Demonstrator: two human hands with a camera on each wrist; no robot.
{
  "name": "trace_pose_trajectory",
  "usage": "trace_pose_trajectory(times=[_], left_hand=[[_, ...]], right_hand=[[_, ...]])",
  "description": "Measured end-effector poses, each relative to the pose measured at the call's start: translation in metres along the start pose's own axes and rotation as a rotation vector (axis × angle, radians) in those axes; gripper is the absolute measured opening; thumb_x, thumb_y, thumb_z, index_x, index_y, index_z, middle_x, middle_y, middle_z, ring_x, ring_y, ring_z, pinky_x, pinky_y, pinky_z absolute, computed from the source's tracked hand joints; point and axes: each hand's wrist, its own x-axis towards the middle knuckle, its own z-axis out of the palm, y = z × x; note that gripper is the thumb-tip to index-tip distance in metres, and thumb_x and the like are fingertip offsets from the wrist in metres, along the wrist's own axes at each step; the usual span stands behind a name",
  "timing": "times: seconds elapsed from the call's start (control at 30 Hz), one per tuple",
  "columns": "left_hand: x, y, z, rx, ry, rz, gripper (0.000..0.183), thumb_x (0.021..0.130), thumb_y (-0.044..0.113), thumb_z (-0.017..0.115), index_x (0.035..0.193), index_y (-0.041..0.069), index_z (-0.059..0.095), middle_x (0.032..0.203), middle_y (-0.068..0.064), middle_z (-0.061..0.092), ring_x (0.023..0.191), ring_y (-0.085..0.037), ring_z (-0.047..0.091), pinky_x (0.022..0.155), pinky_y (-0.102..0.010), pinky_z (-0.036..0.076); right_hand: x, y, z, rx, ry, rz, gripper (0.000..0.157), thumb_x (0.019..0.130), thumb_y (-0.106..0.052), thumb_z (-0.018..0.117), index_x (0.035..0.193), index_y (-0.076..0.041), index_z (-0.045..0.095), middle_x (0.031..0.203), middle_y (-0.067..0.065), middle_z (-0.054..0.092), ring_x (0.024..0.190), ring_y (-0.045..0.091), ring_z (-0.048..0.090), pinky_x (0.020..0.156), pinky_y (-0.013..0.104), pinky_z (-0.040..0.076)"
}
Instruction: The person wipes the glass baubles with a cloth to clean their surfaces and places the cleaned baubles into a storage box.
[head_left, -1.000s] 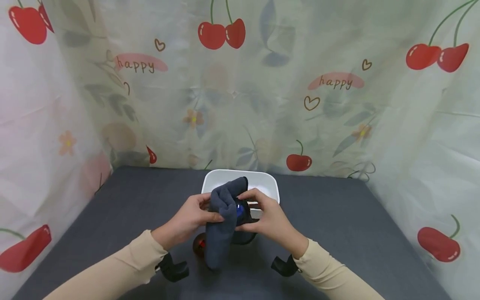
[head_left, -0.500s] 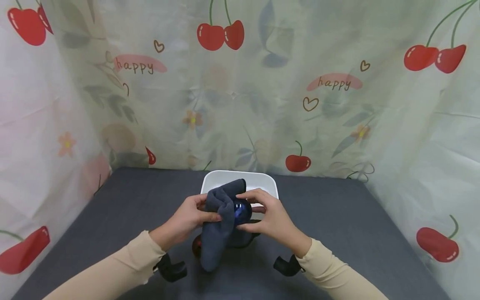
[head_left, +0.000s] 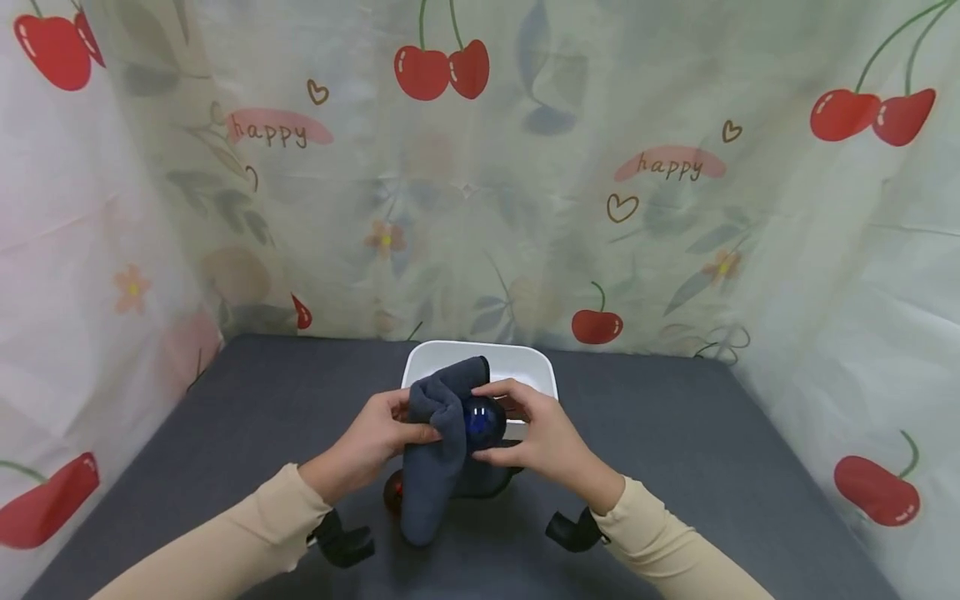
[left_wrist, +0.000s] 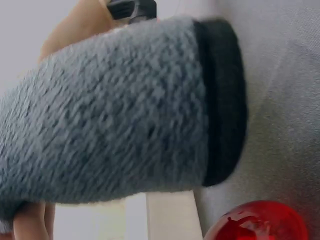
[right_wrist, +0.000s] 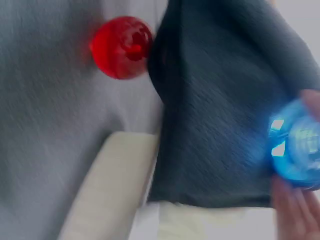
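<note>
My left hand (head_left: 371,440) pinches a folded dark grey cloth (head_left: 429,500), whose lower end hangs down in front. Its fuzzy fold and black edge band fill much of the left wrist view. Between thumb and fingers, my right hand (head_left: 542,423) holds a shiny, see-through blue ball (head_left: 484,423) against the cloth's right side. That ball looks bright blue in the right wrist view, at the right edge. A red see-through ball (right_wrist: 122,47) lies on the table just left of the hanging cloth, which partly covers it in the head view.
A white rectangular tub (head_left: 525,363) stands on the dark grey table (head_left: 645,433) just behind the hands; the cloth and hands hide part of its inside. A cherry-print curtain (head_left: 525,208) closes off the back and both sides. Black camera mounts (head_left: 576,532) stick out below the wrists.
Cloth that partly covered the blue ball a second ago has drawn back to the left, so more of the ball shows. Both hands keep their hold and have shifted only slightly.
</note>
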Motion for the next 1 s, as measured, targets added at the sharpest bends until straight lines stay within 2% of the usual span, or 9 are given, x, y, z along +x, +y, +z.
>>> trace_pose_trajectory(times=[0.07, 0.13, 0.3, 0.37, 0.47, 0.67, 0.73, 0.9, 1.0], left_hand=[[0.0002, 0.0004, 0.0000, -0.020, -0.023, -0.011, 0.052, 0.083, 0.004, 0.072, 0.129, -0.009, 0.052, 0.107, -0.002, 0.068, 0.095, -0.015, 0.065, 0.081, -0.033, 0.056], [0.0006, 0.0008, 0.0011, -0.022, -0.045, -0.015, 0.056, 0.082, 0.005, 0.073, 0.132, -0.007, 0.050, 0.112, -0.004, 0.067, 0.098, -0.016, 0.065, 0.082, -0.034, 0.056], [-0.0004, -0.0014, 0.0013, 0.029, -0.035, 0.016, 0.053, 0.082, 0.005, 0.074, 0.130, -0.006, 0.054, 0.113, -0.006, 0.069, 0.097, -0.015, 0.067, 0.081, -0.034, 0.056], [-0.0012, -0.0016, 0.0001, 0.037, -0.011, 0.028, 0.047, 0.082, 0.004, 0.074, 0.125, -0.007, 0.057, 0.107, -0.004, 0.071, 0.093, -0.014, 0.068, 0.079, -0.032, 0.056], [-0.0019, 0.0001, -0.0020, 0.026, 0.009, 0.030, 0.042, 0.082, 0.003, 0.074, 0.120, -0.009, 0.060, 0.100, 0.000, 0.072, 0.089, -0.013, 0.068, 0.077, -0.031, 0.057], [-0.0011, 0.0035, 0.0010, 0.000, -0.043, -0.012, 0.056, 0.082, 0.007, 0.075, 0.131, -0.006, 0.052, 0.111, -0.004, 0.068, 0.096, -0.015, 0.066, 0.081, -0.033, 0.056], [-0.0008, 0.0039, 0.0032, 0.012, -0.049, -0.010, 0.058, 0.082, 0.010, 0.076, 0.133, -0.005, 0.051, 0.114, -0.006, 0.066, 0.098, -0.017, 0.064, 0.083, -0.035, 0.056], [-0.0007, 0.0055, 0.0049, 0.042, 0.017, 0.037, 0.052, 0.083, 0.011, 0.076, 0.127, -0.007, 0.055, 0.105, -0.003, 0.068, 0.093, -0.016, 0.066, 0.080, -0.036, 0.057], [-0.0016, 0.0062, 0.0048, 0.038, 0.032, 0.037, 0.049, 0.083, 0.011, 0.075, 0.124, -0.010, 0.056, 0.100, 0.001, 0.069, 0.089, -0.014, 0.066, 0.078, -0.034, 0.057]], right_hand=[[-0.0005, 0.0003, 0.0013, 0.143, 0.012, 0.033, 0.066, 0.066, 0.001, 0.086, 0.125, -0.009, 0.058, 0.125, 0.008, 0.056, 0.104, 0.020, 0.063, 0.089, 0.031, 0.054], [0.0000, 0.0000, 0.0029, 0.154, 0.023, 0.035, 0.066, 0.066, 0.002, 0.086, 0.125, -0.009, 0.058, 0.125, 0.008, 0.055, 0.109, 0.021, 0.061, 0.091, 0.032, 0.053], [0.0016, -0.0021, 0.0051, -0.326, 0.038, -0.072, 0.070, 0.062, -0.018, 0.092, 0.124, -0.014, 0.061, 0.118, -0.001, 0.063, 0.107, 0.014, 0.059, 0.090, 0.028, 0.052], [0.0008, -0.0026, 0.0051, -0.429, 0.024, -0.107, 0.072, 0.061, -0.023, 0.092, 0.124, -0.014, 0.060, 0.117, -0.002, 0.063, 0.104, 0.012, 0.060, 0.089, 0.027, 0.052], [-0.0011, -0.0023, 0.0047, -0.339, 0.005, -0.076, 0.071, 0.062, -0.019, 0.092, 0.125, -0.015, 0.059, 0.118, -0.003, 0.062, 0.101, 0.010, 0.060, 0.087, 0.026, 0.053], [-0.0021, 0.0001, 0.0071, 0.051, 0.028, 0.020, 0.072, 0.066, -0.002, 0.087, 0.129, -0.014, 0.055, 0.125, 0.005, 0.059, 0.111, 0.019, 0.060, 0.091, 0.031, 0.053], [-0.0012, -0.0001, 0.0084, 0.029, 0.035, 0.017, 0.071, 0.067, -0.004, 0.086, 0.129, -0.014, 0.053, 0.125, 0.005, 0.059, 0.115, 0.019, 0.058, 0.093, 0.032, 0.052], [0.0020, -0.0006, 0.0078, -0.233, 0.109, -0.064, 0.067, 0.063, -0.013, 0.091, 0.122, -0.014, 0.059, 0.120, 0.001, 0.059, 0.111, 0.016, 0.057, 0.087, 0.032, 0.054], [0.0022, -0.0009, 0.0062, -0.173, 0.118, -0.035, 0.069, 0.061, -0.014, 0.093, 0.122, -0.013, 0.060, 0.118, 0.003, 0.058, 0.103, 0.017, 0.059, 0.082, 0.029, 0.055]])
